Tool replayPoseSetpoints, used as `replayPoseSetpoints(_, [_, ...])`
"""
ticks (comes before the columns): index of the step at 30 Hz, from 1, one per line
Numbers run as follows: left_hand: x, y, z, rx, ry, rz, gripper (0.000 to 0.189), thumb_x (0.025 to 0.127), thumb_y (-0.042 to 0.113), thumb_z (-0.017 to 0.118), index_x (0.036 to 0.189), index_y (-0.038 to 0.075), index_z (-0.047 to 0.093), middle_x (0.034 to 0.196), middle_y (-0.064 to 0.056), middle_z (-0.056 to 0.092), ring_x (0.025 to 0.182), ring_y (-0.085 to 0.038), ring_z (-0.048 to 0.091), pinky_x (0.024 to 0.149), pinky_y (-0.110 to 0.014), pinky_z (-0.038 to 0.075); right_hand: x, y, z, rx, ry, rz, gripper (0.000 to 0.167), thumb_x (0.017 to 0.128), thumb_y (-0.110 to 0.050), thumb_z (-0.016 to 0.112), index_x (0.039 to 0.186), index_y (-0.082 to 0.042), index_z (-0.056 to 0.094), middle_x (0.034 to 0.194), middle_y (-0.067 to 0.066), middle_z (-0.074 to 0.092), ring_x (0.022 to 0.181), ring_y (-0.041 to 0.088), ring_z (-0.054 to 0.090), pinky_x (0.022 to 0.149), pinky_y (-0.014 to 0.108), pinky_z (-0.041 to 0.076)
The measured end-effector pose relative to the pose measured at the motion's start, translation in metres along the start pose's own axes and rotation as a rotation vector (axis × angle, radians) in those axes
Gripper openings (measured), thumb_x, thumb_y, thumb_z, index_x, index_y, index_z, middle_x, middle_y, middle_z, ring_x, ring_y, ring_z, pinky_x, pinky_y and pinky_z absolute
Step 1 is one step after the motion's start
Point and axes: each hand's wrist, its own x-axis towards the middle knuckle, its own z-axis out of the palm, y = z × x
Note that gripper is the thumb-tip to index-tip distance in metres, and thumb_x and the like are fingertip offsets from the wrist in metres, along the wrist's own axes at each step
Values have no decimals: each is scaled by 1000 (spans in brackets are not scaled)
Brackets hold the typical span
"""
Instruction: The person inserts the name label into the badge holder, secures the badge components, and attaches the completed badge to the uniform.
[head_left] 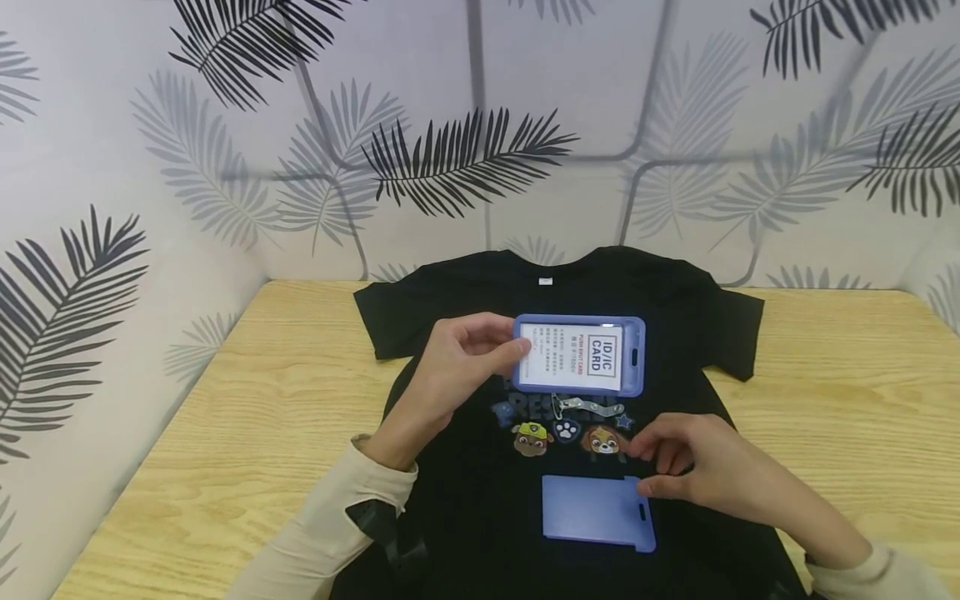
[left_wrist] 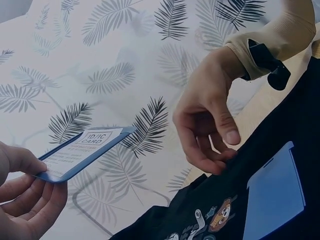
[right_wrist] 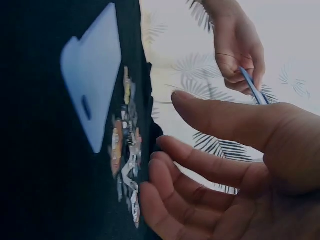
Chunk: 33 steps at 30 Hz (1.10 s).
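My left hand (head_left: 465,358) pinches one end of a blue ID card holder (head_left: 634,333), thumb on its face and fingers behind. A white printed card (head_left: 570,357) reading "ID/IC CARD" sits inside the frame, held above a black T-shirt (head_left: 457,517). Lower down, a flat blue cover (head_left: 592,510) with a slot at its right end lies on the shirt. My right hand (head_left: 705,467) hovers beside that slotted end, thumb and fingers apart with nothing between them, as the right wrist view also shows. Between holder and cover lies a clear strap clip (head_left: 592,407) on the shirt's print.
The shirt is spread over a light wooden table (head_left: 285,375), its sleeves reaching out to both sides. Behind the table stands a pale wall (head_left: 420,75) with a leaf pattern. Dark bands with small devices (head_left: 386,533) are strapped around the wrists.
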Motion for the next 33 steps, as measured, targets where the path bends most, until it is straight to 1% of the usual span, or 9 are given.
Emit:
replayPoseSetpoints(3, [0, 0, -1, 9, 1, 1, 23, 89, 3, 66, 109, -8, 65, 100, -20, 68, 79, -18, 67, 77, -33, 57, -2, 3, 5, -63, -8, 39, 34, 71, -22, 86, 96, -7, 68, 85, -7, 59, 70, 3, 50, 59, 22, 51])
replayPoseSetpoints(7, [0, -1, -2, 17, 3, 1, 24, 89, 4, 66, 110, -8, 65, 101, -20, 68, 80, -19, 67, 78, -34, 57, -3, 4, 11, -145, -39, 93, 42, 64, -27, 90, 95, -11, 68, 84, -8, 56, 72, 6, 48, 60, 23, 48])
replayPoseSetpoints(13, [0, 0, -2, 13, 7, -4, 24, 89, 3, 66, 110, -8, 65, 101, -20, 68, 80, -20, 67, 78, -34, 57, -3, 4, 16, -189, -89, 202, 45, 59, -26, 93, 95, -14, 67, 83, -7, 54, 74, 11, 48, 62, 26, 45])
replayPoseSetpoints(17, [0, 0, -2, 7, 6, -5, 24, 89, 3, 66, 110, -8, 65, 102, -20, 68, 80, -20, 67, 78, -33, 57, -3, 5, 19, -211, -94, 248, 48, 57, -26, 94, 94, -16, 66, 82, -7, 52, 74, 12, 48, 62, 27, 44])
replayPoseSetpoints(23, [-1, 1, -3, -1, -1, 3, 24, 89, 3, 66, 110, -8, 65, 102, -20, 68, 81, -21, 67, 79, -35, 57, -3, 6, 21, -212, -83, 247, 56, 53, -27, 95, 98, -14, 65, 82, -6, 51, 73, 12, 48, 59, 27, 43])
replayPoseSetpoints(26, [-1, 1, -4, -4, -1, 5, 25, 89, 3, 66, 111, -8, 65, 103, -20, 68, 82, -22, 68, 79, -36, 57, -2, 6, 22, -215, -88, 261, 60, 52, -26, 95, 101, -12, 64, 83, -5, 51, 73, 12, 48, 59, 26, 43])
replayPoseSetpoints(30, [-1, 1, -5, -9, -4, 4, 26, 89, 4, 66, 112, -9, 64, 104, -20, 68, 83, -22, 68, 80, -36, 57, -2, 5, 24, -207, -92, 275, 59, 53, -23, 95, 101, -13, 63, 84, -5, 50, 73, 12, 48, 58, 26, 42])
replayPoseSetpoints(33, [-1, 2, -6, -10, -9, 5, 26, 89, 4, 66, 112, -9, 64, 104, -20, 68, 83, -22, 68, 81, -36, 57, -1, 6, 24, -178, -95, 262, 58, 53, -20, 95, 100, -13, 62, 83, -4, 49, 71, 12, 47, 58, 25, 42])
